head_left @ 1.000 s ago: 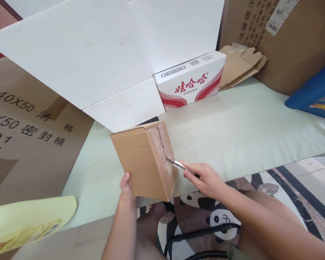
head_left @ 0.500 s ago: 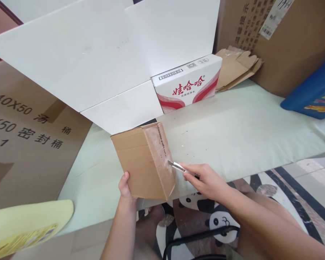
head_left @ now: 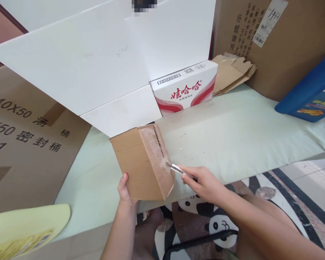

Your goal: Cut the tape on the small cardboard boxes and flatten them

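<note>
My left hand (head_left: 125, 189) grips the lower left corner of a small brown cardboard box (head_left: 135, 166). Its thumb lies on the near face; the other fingers are hidden behind or under the box. The box is tilted, with its taped side (head_left: 158, 155) turned to the right. A dark, ragged slit runs along the upper part of that side. Closed around a utility knife (head_left: 178, 169) with a pale handle, my right hand (head_left: 199, 180) holds the blade tip against the tape, or very close to it, below the slit.
A red-and-white carton (head_left: 186, 90) stands beside white panels (head_left: 103, 65) at the back. Flattened cardboard (head_left: 230, 74) and a blue container (head_left: 308, 94) are to the right. Large brown boxes (head_left: 29, 144) flank the cloth-covered surface (head_left: 219, 130). A yellow container (head_left: 27, 227) sits at front left.
The whole view has shifted slightly. The knife stays at nearly the same place on the taped side, and both hands keep their holds.
</note>
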### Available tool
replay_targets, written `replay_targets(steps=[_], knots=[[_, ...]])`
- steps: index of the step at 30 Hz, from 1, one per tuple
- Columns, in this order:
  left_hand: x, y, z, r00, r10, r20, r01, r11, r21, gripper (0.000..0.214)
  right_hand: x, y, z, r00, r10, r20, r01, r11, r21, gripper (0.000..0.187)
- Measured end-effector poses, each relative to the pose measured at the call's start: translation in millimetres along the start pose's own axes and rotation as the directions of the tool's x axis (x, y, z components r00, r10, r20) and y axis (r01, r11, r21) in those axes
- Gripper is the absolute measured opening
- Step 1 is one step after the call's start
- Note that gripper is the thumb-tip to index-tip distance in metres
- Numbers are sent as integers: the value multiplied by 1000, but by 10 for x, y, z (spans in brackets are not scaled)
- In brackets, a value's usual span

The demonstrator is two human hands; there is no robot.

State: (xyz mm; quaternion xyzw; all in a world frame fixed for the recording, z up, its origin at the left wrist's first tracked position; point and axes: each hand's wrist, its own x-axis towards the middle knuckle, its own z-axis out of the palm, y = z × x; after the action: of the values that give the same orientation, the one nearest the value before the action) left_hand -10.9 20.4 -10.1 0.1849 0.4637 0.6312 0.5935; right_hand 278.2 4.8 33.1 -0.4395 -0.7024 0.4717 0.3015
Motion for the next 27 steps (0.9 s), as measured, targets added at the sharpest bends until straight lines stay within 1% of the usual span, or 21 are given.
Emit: replay_targets(steps=[7, 10, 17, 19, 22, 23, 24, 27], knots=[[-41, 19, 92, 997, -21, -71, 19, 999, -34, 42, -33, 22, -87, 999, 25, 22, -25, 999, -29, 46], [-30, 18, 94, 996, -41, -75, 37, 998, -58, 41, -39, 35, -114, 999, 36, 38, -35, 999, -17, 46], [-26, 24, 122, 994, -36, -107, 30, 998, -60, 45, -65, 82, -207, 989, 95, 114, -98, 995, 23, 45], [-23, 22, 129, 992, -32, -118, 26, 998, -60, 47, -73, 96, -222, 993, 81, 86, -81, 997, -10, 45], [-14, 11, 125, 995, -6, -103, 1, 999, -50, 46, -75, 95, -203, 999, 20, -29, -24, 987, -159, 46], [-14, 6, 124, 996, 5, -90, -9, 999, -44, 45, -73, 87, -186, 999, 11, -44, -18, 983, -184, 46], [-15, 1, 124, 997, 12, -77, -15, 999, -36, 44, -68, 76, -164, 999, 14, -31, -20, 983, -182, 46], [-32, -13, 140, 998, 28, -55, -29, 1000, -11, 45, -47, 32, -91, 996, 46, 71, -39, 995, -96, 45]])
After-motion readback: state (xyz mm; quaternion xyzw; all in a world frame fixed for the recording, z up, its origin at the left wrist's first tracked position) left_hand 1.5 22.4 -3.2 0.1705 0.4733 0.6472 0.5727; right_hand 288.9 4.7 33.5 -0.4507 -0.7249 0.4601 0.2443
